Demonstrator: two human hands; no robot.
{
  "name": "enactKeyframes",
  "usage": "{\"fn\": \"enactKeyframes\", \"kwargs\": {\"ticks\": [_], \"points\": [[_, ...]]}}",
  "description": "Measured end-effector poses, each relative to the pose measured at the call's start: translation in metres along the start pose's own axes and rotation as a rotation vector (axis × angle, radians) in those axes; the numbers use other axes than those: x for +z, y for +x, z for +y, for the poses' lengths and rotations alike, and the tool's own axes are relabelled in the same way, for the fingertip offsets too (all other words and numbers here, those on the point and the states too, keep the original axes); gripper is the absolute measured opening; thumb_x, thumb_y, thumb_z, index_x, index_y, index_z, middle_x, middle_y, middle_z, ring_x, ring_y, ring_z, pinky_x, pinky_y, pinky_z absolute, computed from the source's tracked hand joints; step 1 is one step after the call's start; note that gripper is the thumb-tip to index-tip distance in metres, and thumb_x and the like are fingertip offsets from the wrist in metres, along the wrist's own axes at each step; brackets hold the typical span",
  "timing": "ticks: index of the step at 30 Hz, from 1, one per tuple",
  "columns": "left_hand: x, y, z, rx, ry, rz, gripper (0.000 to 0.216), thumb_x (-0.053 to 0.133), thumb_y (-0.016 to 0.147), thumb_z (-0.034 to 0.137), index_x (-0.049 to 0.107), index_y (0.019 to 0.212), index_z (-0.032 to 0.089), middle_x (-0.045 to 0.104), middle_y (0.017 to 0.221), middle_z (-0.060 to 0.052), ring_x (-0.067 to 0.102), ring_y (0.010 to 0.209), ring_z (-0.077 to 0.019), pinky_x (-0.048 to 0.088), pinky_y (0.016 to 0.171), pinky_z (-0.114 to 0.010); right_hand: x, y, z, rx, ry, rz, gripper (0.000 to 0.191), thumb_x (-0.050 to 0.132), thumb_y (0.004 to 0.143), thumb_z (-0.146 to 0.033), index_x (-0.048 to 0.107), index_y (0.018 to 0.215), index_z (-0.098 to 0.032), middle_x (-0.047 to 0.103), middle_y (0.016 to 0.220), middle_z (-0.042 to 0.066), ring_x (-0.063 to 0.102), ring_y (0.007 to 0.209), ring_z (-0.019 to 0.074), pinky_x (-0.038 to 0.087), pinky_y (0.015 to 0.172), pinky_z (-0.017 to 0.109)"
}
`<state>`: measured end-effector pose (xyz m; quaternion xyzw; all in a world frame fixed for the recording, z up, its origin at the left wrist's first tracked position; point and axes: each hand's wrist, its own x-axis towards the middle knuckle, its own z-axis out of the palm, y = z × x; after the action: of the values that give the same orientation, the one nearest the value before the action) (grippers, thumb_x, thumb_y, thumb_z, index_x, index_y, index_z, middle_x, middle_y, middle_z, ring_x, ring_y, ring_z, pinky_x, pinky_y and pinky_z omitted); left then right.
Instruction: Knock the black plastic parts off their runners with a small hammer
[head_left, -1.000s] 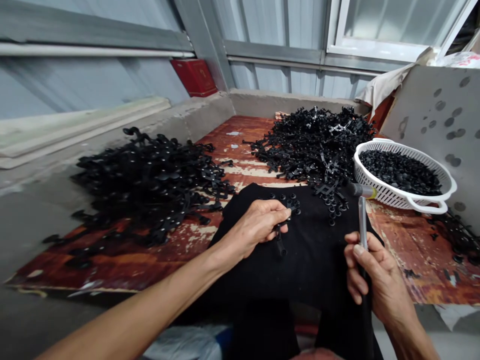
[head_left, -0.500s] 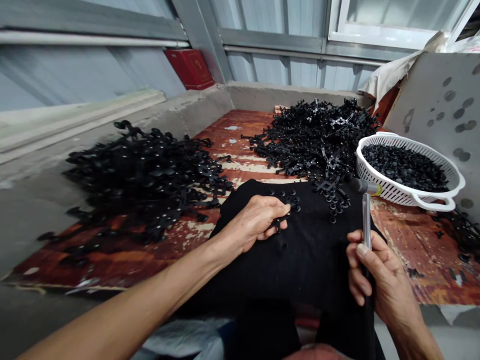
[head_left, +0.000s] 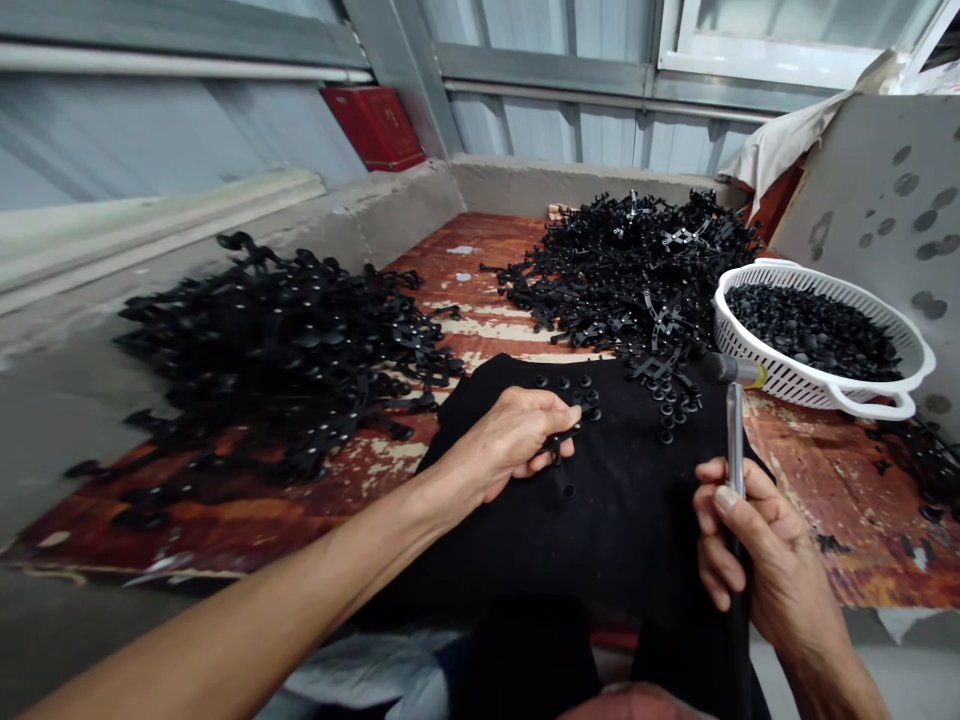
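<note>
- Black jointed piece [head_left: 556,452] was in the left hand [head_left: 525,435], over the black cloth [head_left: 615,540]; whether it touched the cloth I could not tell
- Left fingers were clamped on that piece, thumb pressed to forefinger, hiding much of it from where I stood
- In the right hand [head_left: 757,540], fingers were wrapped around the hammer [head_left: 735,430], which stood nearly upright, head uppermost, well apart from the piece
- Small round caps [head_left: 585,383] lay on the cloth just beyond the left fingertips
- On the counter [head_left: 431,250] were a left heap [head_left: 285,335] and a right heap [head_left: 622,270] of jointed black parts, plus a white basket [head_left: 787,375] holding small black discs [head_left: 817,330]
- A firm pinch near the joint seemed wise to me, since a loose one might let the arms swing
- Spare room between hammer head and left thumb looked prudent, as did a relaxed right wrist
</note>
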<state>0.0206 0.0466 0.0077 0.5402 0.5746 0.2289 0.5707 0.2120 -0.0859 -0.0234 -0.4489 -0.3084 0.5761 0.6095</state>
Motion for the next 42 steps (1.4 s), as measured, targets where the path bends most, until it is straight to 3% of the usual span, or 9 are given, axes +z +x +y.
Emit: {"fn": "enactKeyframes", "kwargs": {"ticks": [12, 17, 20, 23, 27, 32, 37, 40, 42], "points": [[-0.001, 0.001, 0.000, 0.017, 0.025, -0.017, 0.024, 0.066, 0.072, 0.033, 0.054, 0.064, 0.014, 0.057, 0.053, 0.001, 0.038, 0.035, -0.0026, 0.019, 0.032, -0.012, 0.001, -0.004, 0.001, -0.014, -0.102, 0.030, 0.022, 0.061, 0.090, -0.042, 0.059, 0.103, -0.025, 0.052, 0.072, -0.007, 0.039, 0.039, 0.0010, 0.041, 0.035, 0.014], [0.001, 0.001, 0.001, 0.012, 0.098, 0.008, 0.022, 0.057, 0.078, 0.028, 0.054, 0.062, 0.014, 0.059, 0.055, -0.001, 0.038, 0.034, -0.0029, 0.019, 0.031, -0.013, 0.002, -0.005, -0.010, -0.014, -0.586, -0.041, 0.040, 0.044, 0.098, -0.041, 0.046, 0.135, -0.029, 0.055, 0.080, -0.002, 0.045, 0.048, 0.0075, 0.044, 0.040, 0.019], [0.001, 0.003, 0.001, 0.007, 0.122, 0.006, 0.022, 0.056, 0.079, 0.028, 0.054, 0.063, 0.014, 0.060, 0.057, -0.001, 0.038, 0.033, -0.0029, 0.018, 0.031, -0.014, 0.005, 0.002, -0.019, -0.304, -0.919, -0.113, 0.050, 0.041, 0.098, -0.027, 0.036, 0.147, -0.029, 0.061, 0.090, 0.004, 0.058, 0.067, 0.0139, 0.054, 0.060, 0.027], [0.000, 0.004, 0.000, 0.002, 0.138, 0.002, 0.022, 0.057, 0.079, 0.032, 0.055, 0.064, 0.015, 0.059, 0.056, -0.001, 0.037, 0.033, -0.0034, 0.017, 0.031, -0.014, 0.007, 0.014, -0.025, -0.592, -1.135, -0.159, 0.058, 0.036, 0.094, -0.014, 0.032, 0.151, -0.023, 0.062, 0.097, 0.010, 0.063, 0.083, 0.0211, 0.056, 0.076, 0.038], [0.001, 0.003, 0.003, 0.003, 0.131, 0.007, 0.022, 0.056, 0.079, 0.029, 0.054, 0.062, 0.015, 0.059, 0.055, -0.001, 0.036, 0.032, -0.0033, 0.017, 0.032, -0.015, 0.006, 0.021, -0.026, -0.487, -1.389, -0.281, 0.064, 0.035, 0.086, -0.007, 0.035, 0.150, -0.011, 0.063, 0.092, 0.016, 0.064, 0.080, 0.0275, 0.056, 0.072, 0.045], [-0.001, 0.004, 0.004, -0.023, 0.119, -0.009, 0.023, 0.060, 0.077, 0.030, 0.052, 0.060, 0.016, 0.059, 0.054, -0.001, 0.034, 0.031, -0.0036, 0.016, 0.032, -0.016, 0.009, 0.017, -0.025, -0.650, -1.258, -0.189, 0.068, 0.035, 0.090, -0.007, 0.021, 0.155, -0.026, 0.062, 0.096, 0.011, 0.062, 0.076, 0.0229, 0.056, 0.069, 0.037], [-0.001, 0.004, 0.006, -0.049, 0.132, -0.013, 0.022, 0.058, 0.077, 0.028, 0.051, 0.060, 0.016, 0.058, 0.053, -0.001, 0.034, 0.031, -0.0043, 0.016, 0.033, -0.017, 0.013, 0.020, -0.022, -0.536, -1.353, -0.292, 0.064, 0.038, 0.085, -0.007, 0.038, 0.149, -0.017, 0.060, 0.082, 0.010, 0.054, 0.058, 0.0193, 0.057, 0.064, 0.040], [0.000, 0.003, 0.008, -0.058, 0.152, -0.044, 0.024, 0.056, 0.079, 0.028, 0.050, 0.059, 0.016, 0.058, 0.053, -0.001, 0.034, 0.031, -0.0044, 0.016, 0.032, -0.018, 0.014, 0.019, -0.023, -0.548, -1.302, -0.216, 0.065, 0.036, 0.087, -0.008, 0.032, 0.152, -0.015, 0.060, 0.089, 0.012, 0.055, 0.063, 0.0204, 0.056, 0.068, 0.042], [-0.001, 0.003, 0.008, -0.032, 0.191, -0.052, 0.026, 0.055, 0.080, 0.028, 0.050, 0.058, 0.016, 0.058, 0.055, -0.001, 0.035, 0.031, -0.0045, 0.016, 0.032, -0.018, 0.014, 0.018, -0.024, -0.520, -1.327, -0.226, 0.067, 0.038, 0.084, -0.007, 0.034, 0.151, -0.016, 0.061, 0.088, 0.013, 0.055, 0.060, 0.0210, 0.056, 0.062, 0.041]]}}
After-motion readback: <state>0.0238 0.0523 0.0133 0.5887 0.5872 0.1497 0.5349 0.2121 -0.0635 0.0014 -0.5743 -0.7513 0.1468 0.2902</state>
